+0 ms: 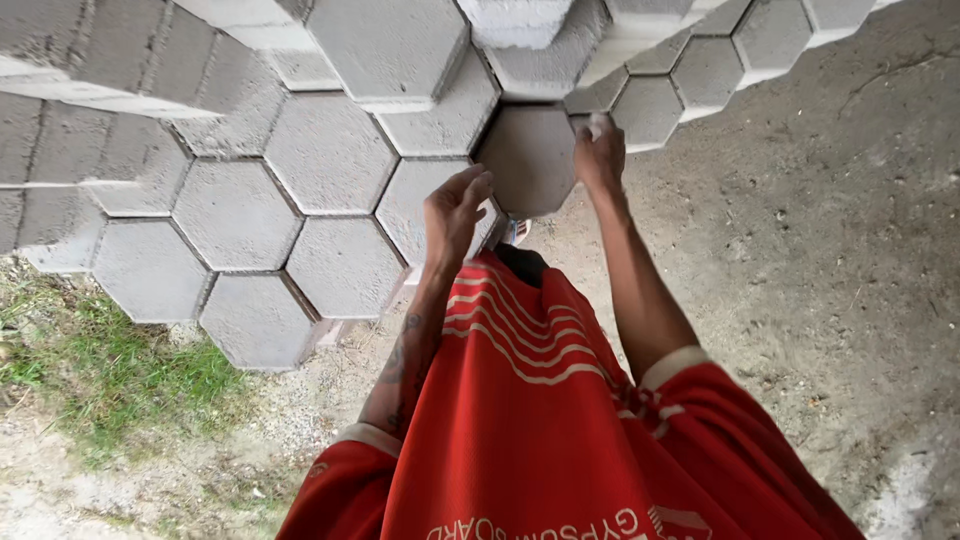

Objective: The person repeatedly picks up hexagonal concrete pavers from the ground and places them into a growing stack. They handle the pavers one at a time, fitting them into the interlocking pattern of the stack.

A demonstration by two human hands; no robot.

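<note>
Left hand [455, 215] grips the near-left edge of a hexagonal concrete paver [530, 160], fingers curled over its rim. Right hand [600, 155] clasps the far-right edge of the same paver, fingers wrapped down the side. Paver is held between both hands, at the right end of the laid paver field [290, 200], just beside its neighbours and darker grey than them.

Surroundings: laid hexagonal pavers fit edge to edge on the left; roughly eight full ones are countable in the flat patch nearest the hands. Beyond them, stacked pavers [390, 45] rise in tiers along the top of the view; count cannot be told. Bare packed dirt ground [820, 250] lies to the right. A grass patch [110, 370] sits at lower left. Red striped shirt [530, 420] fills the lower centre, hiding the ground beneath the arms.

Counts: two hands, one held paver.
</note>
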